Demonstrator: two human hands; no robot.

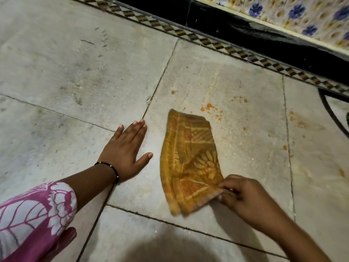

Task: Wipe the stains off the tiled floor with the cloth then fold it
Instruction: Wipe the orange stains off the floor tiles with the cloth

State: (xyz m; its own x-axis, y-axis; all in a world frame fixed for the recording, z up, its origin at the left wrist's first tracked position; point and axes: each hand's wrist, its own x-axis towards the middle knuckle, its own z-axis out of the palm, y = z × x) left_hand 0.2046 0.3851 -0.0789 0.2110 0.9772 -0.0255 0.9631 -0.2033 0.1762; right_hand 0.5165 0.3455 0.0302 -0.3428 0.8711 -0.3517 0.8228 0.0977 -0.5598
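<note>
An orange patterned cloth (pixel 189 159), folded into a long strip, lies on the pale tiled floor (pixel 75 72). My right hand (pixel 243 195) pinches its near right corner between fingers and thumb. Flat on the floor to the left of the cloth rests my left hand (pixel 125 151), fingers straight, not touching it. Orange stains (pixel 208 106) speckle the tile just beyond the cloth's far end, and fainter smears (pixel 300 123) spread to the right.
A patterned border strip (pixel 207 41) and a black skirting (pixel 264 35) run along the wall at the back right, with flowered tiles (pixel 302 12) above. A dark curved inlay (pixel 328 110) marks the floor at the right edge.
</note>
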